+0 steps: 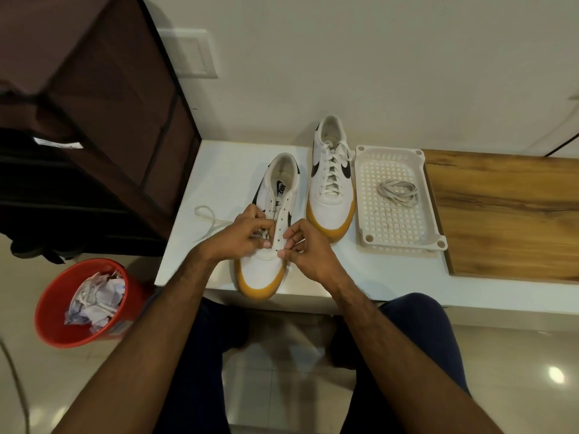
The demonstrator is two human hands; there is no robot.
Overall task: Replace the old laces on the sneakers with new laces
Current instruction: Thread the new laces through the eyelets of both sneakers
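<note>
We count two sneakers: one unlaced sneaker [275,220] close to us and one laced sneaker [331,180] beside it. We see two loose laces off the shoes, one lace [209,221] trailing on the white table [219,170] and one bundled lace [398,193] in the single white basket [395,233]. One red bin [62,321] stands on the floor. Our two hands, left hand [241,236] and right hand [308,250], are at the near shoe.
</note>
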